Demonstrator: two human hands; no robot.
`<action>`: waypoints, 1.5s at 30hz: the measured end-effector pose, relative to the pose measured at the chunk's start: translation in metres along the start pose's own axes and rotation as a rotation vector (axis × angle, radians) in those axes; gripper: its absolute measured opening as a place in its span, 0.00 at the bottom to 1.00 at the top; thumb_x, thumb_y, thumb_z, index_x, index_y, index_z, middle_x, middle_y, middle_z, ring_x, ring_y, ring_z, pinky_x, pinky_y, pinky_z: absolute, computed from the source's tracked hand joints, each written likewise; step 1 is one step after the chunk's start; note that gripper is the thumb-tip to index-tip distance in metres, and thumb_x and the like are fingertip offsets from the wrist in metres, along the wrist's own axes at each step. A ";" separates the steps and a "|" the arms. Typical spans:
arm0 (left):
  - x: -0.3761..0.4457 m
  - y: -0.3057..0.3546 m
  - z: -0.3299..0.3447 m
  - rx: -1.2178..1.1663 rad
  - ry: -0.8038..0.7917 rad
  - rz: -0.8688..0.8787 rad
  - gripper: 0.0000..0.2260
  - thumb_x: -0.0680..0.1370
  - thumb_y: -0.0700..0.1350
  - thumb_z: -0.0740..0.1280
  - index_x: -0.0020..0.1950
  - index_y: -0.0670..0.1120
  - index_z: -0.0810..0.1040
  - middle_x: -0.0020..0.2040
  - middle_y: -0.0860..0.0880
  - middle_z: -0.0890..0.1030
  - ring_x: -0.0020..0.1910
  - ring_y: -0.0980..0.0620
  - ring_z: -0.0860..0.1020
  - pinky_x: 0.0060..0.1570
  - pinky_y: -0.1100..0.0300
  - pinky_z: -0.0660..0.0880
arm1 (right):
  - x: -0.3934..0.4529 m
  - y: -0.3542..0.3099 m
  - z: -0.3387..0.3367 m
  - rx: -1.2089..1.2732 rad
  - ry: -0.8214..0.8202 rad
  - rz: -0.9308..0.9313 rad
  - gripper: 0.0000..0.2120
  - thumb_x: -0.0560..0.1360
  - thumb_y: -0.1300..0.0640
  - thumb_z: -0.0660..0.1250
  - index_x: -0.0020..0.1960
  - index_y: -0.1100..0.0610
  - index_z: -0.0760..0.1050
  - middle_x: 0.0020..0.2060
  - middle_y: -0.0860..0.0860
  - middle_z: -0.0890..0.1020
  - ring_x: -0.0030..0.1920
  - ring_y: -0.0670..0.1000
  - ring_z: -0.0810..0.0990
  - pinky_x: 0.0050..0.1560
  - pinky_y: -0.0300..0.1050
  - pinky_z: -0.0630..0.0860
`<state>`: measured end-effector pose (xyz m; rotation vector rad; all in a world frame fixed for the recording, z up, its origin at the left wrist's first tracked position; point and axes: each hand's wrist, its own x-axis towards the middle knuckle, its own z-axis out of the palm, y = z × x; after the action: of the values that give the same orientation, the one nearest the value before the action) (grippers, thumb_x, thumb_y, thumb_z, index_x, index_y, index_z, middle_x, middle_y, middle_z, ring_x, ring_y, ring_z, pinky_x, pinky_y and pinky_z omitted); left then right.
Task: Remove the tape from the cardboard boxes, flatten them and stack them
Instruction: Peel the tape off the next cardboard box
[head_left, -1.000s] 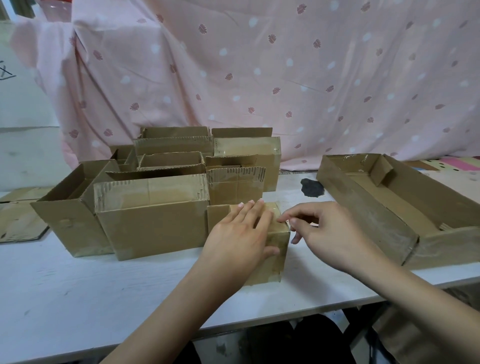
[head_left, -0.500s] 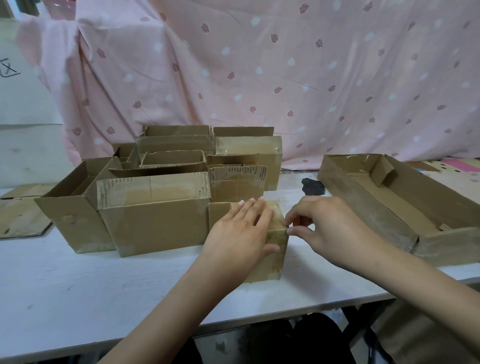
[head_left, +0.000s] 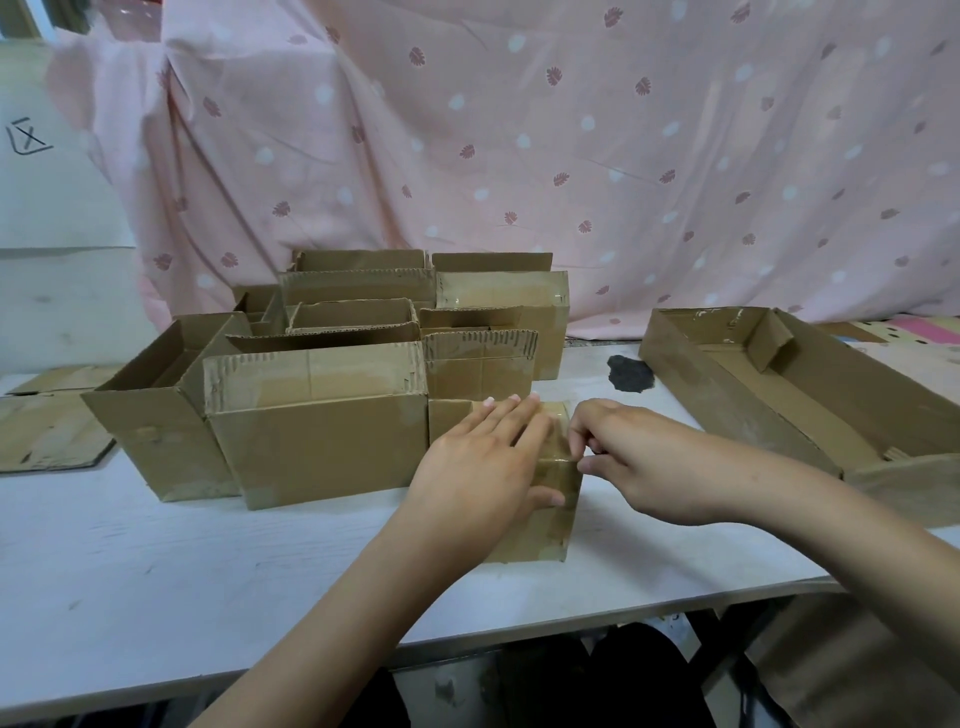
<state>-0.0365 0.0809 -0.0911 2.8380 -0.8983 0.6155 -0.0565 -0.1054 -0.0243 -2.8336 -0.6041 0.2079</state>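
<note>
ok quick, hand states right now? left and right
Left hand: open, fingers straight, pressing flat on top of the small taped box.
Right hand: fingertips pinched at the tape on the box's top right edge; whether tape is lifted cannot be told.

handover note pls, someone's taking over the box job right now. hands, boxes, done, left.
Left hand: flat on top of the small taped box, steadying it.
Right hand: fingers pinching at the tape at the box's top right edge.
Open boxes stand clustered behind it; a long shallow box sits to the right.
Done: flattened cardboard lies at far left.
Left: peel this tape, flatten, stack; then the rest.
</note>
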 end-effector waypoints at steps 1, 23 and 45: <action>0.000 0.000 -0.001 -0.007 0.010 0.001 0.28 0.68 0.64 0.74 0.58 0.45 0.79 0.66 0.44 0.79 0.65 0.47 0.78 0.65 0.52 0.72 | 0.000 0.001 0.002 0.012 0.021 -0.013 0.06 0.83 0.55 0.60 0.49 0.47 0.66 0.43 0.40 0.67 0.41 0.39 0.69 0.41 0.33 0.65; 0.000 -0.007 -0.011 -0.066 -0.037 0.088 0.35 0.78 0.65 0.62 0.78 0.48 0.58 0.81 0.51 0.54 0.80 0.55 0.51 0.73 0.64 0.41 | -0.019 0.016 0.030 0.227 0.302 -0.165 0.08 0.79 0.57 0.67 0.46 0.45 0.77 0.45 0.42 0.71 0.46 0.46 0.73 0.45 0.28 0.66; -0.004 -0.011 -0.039 -0.092 -0.171 0.027 0.38 0.76 0.69 0.59 0.80 0.56 0.48 0.80 0.60 0.47 0.68 0.68 0.39 0.62 0.71 0.39 | -0.015 0.053 0.003 0.822 0.469 -0.042 0.13 0.75 0.64 0.72 0.43 0.54 0.69 0.41 0.54 0.81 0.42 0.55 0.82 0.47 0.51 0.81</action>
<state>-0.0472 0.1004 -0.0568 2.8318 -0.9650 0.3286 -0.0507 -0.1582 -0.0399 -1.9691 -0.3542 -0.1817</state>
